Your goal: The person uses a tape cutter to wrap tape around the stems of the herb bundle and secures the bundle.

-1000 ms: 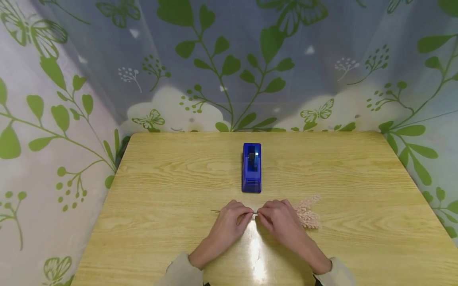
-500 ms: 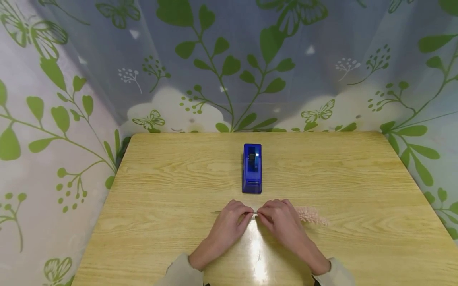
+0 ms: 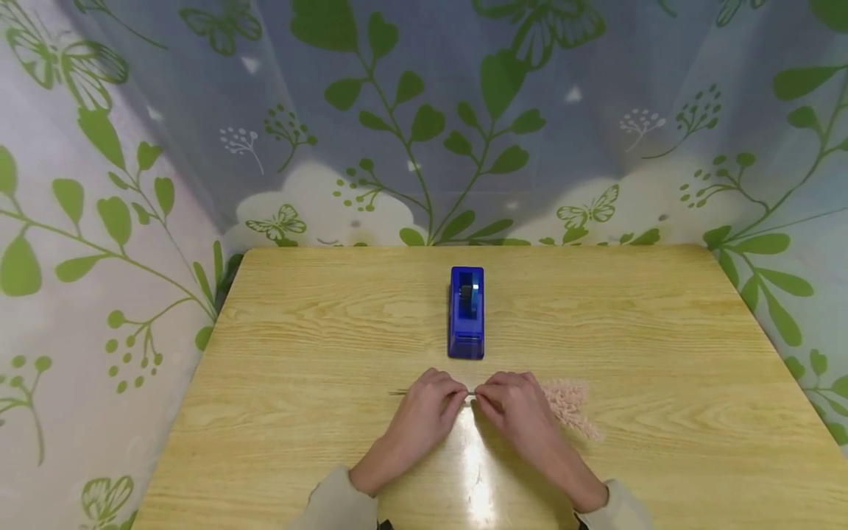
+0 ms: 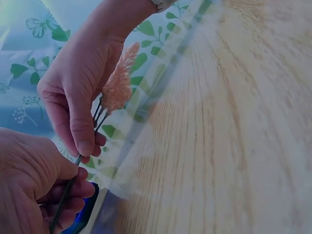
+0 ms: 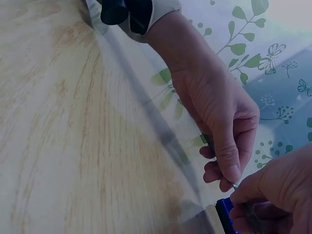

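Several pink feathery grass sprigs [image 3: 571, 403] on thin dark stems [image 3: 397, 393] lie crosswise between my hands. My left hand [image 3: 427, 408] pinches the stems on the left, and their cut ends stick out past it. Fingertips of my right hand [image 3: 520, 408] pinch the same stems a short gap away, nearer the pink heads. In the left wrist view, my left hand [image 4: 29, 180] has the dark stems running along its curled fingers, while the pink plumes [image 4: 118, 85] show beyond my right hand [image 4: 80, 80]. The right wrist view shows both hands meeting, fingertip to fingertip.
A blue see-through tape dispenser [image 3: 467, 313] stands on the wood-grain table [image 3: 318, 316], just beyond my hands. Cloth printed with green leaves and butterflies [image 3: 371, 132] hangs around the table's back and sides.
The pink heads have turned about the stems: fanned out at first, then narrow, now spread and drooping toward me. Both hands stay in nearly the same place.
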Available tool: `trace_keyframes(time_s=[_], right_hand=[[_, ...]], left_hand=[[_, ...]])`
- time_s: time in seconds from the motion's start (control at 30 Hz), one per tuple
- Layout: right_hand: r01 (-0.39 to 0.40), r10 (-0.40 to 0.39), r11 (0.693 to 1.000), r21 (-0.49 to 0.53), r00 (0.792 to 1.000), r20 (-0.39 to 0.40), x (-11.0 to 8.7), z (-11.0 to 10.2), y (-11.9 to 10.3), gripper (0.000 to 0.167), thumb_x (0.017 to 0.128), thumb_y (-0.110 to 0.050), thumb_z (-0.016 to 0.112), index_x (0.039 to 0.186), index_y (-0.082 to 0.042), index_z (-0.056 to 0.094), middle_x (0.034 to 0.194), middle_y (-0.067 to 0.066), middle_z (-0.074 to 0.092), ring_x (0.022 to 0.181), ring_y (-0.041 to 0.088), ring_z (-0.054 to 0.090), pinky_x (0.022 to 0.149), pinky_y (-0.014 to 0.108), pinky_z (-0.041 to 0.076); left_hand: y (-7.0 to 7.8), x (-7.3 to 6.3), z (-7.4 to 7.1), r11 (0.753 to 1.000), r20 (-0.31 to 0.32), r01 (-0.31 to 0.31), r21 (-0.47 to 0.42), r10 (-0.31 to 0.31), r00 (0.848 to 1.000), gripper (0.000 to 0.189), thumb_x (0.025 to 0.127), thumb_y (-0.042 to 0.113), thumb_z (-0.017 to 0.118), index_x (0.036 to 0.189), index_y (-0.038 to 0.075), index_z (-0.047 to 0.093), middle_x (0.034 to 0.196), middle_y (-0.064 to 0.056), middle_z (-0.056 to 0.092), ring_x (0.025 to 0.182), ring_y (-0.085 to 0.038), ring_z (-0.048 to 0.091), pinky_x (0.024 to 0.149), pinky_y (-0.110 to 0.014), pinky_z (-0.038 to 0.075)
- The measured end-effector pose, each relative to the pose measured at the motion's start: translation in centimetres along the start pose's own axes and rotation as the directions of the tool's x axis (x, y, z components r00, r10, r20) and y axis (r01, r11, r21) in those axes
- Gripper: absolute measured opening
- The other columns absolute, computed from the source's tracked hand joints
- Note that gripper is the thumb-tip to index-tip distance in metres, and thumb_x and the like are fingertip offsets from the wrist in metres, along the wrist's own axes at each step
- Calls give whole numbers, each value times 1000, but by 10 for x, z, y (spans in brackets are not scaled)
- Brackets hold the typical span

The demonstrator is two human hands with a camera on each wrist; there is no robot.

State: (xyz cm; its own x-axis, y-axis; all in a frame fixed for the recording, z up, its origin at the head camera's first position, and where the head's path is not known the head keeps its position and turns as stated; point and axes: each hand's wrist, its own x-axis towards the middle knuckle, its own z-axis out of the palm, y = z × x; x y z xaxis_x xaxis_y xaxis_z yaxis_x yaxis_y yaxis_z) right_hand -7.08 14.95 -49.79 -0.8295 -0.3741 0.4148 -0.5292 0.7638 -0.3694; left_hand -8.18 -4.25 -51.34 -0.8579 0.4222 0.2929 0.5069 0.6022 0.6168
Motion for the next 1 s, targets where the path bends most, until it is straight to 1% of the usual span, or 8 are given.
trace_keyframes(time_s=[0.1,0.2,0.27,0.33,0.53,0.73,0.83,1.0], right_hand=[[-46,45,999,8,997,62,1,-1,-4,8,88,-2,79,85,-10,79,81,-1,73,76,15,66,73,36,47],[-88,90,996,-22,988,122,2,-2,-8,20,94,-6,73,75,-14,70,74,-4,65,73,15,60,74,37,43],[-98,104,994,-49,986,134,3,-3,-10,25,94,-6,72,72,-17,65,72,-6,61,71,15,57,75,38,43],[-97,106,993,-73,986,128,4,-3,-10,27,92,-5,73,70,-18,64,70,-7,60,69,15,57,76,39,43],[-71,80,993,-91,993,93,5,-4,-9,8,86,-3,78,85,-11,79,78,-3,71,73,17,65,79,41,48],[-62,68,995,-80,994,80,5,-6,-5,8,85,-3,80,88,-10,81,81,-2,74,75,18,68,79,41,50],[-51,57,995,-88,996,66,5,-6,-4,7,84,-4,82,88,-10,82,81,-3,74,75,17,68,79,40,50],[-36,42,994,-104,998,48,5,-6,-3,7,83,-5,84,87,-11,82,81,-3,74,74,17,68,79,41,51]], left_hand=[[-2,0,0,1000,-20,-19,-23,19,1000,5,95,5,75,95,4,80,87,-3,75,83,-15,63,72,-23,54],[-4,0,0,999,-21,-24,-43,23,1000,6,94,5,76,96,5,81,89,-2,76,84,-15,64,74,-22,55],[-5,0,0,998,-18,-27,-52,26,999,6,95,5,76,97,5,81,90,-2,76,86,-15,65,75,-22,55],[-6,1,0,998,-17,-24,-57,23,1000,6,95,6,76,97,6,81,90,-1,76,87,-15,65,76,-23,55],[-6,2,0,998,-21,-5,-67,3,1000,6,95,8,76,98,8,81,92,-1,76,88,-14,65,78,-23,56],[-2,2,0,999,-22,10,-51,-11,1000,7,97,11,74,99,9,80,91,0,75,85,-13,64,75,-22,55],[0,3,-1,999,2,29,-29,-29,1000,12,101,13,70,99,8,80,90,0,74,84,-12,63,74,-22,54],[2,8,-4,998,79,67,7,-67,995,20,105,17,63,100,6,80,89,0,72,85,-13,62,74,-24,54]])
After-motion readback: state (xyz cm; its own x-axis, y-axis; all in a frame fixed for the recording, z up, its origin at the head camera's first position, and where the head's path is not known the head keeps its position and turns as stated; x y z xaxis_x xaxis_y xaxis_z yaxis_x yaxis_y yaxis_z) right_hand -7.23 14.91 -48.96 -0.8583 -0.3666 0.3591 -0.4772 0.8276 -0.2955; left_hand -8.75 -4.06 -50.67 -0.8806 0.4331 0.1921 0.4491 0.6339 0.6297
